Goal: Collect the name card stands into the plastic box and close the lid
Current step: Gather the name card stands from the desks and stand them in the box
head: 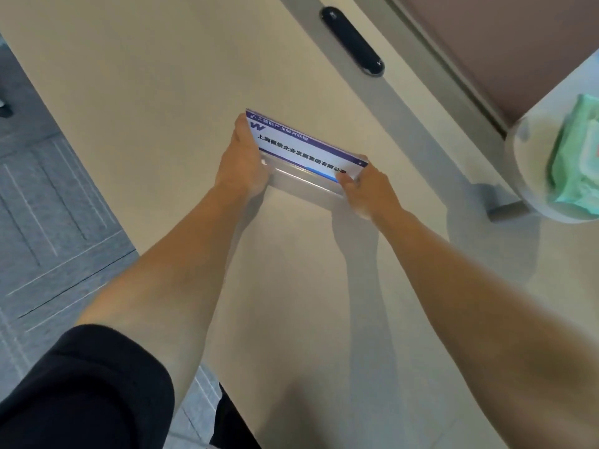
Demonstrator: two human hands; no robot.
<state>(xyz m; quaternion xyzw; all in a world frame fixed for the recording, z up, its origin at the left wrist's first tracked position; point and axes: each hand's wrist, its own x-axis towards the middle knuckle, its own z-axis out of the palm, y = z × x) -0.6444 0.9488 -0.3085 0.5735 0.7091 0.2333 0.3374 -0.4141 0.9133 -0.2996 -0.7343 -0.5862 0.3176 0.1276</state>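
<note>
A clear acrylic name card stand (303, 150) with a white card, purple border and dark printed characters sits in the middle of the beige table (146, 92). My left hand (241, 160) grips its left end, thumb on the top edge. My right hand (366, 189) grips its right end, fingers on the front face. Whether the stand rests on the table or is lifted I cannot tell. No plastic box is in view.
A black oval cable cover (351, 40) lies in the grey strip at the table's far side. A white round container (531, 150) holding a green wipes pack (577, 150) stands at the right edge. Grey patterned carpet (48, 196) lies to the left, past the table's edge.
</note>
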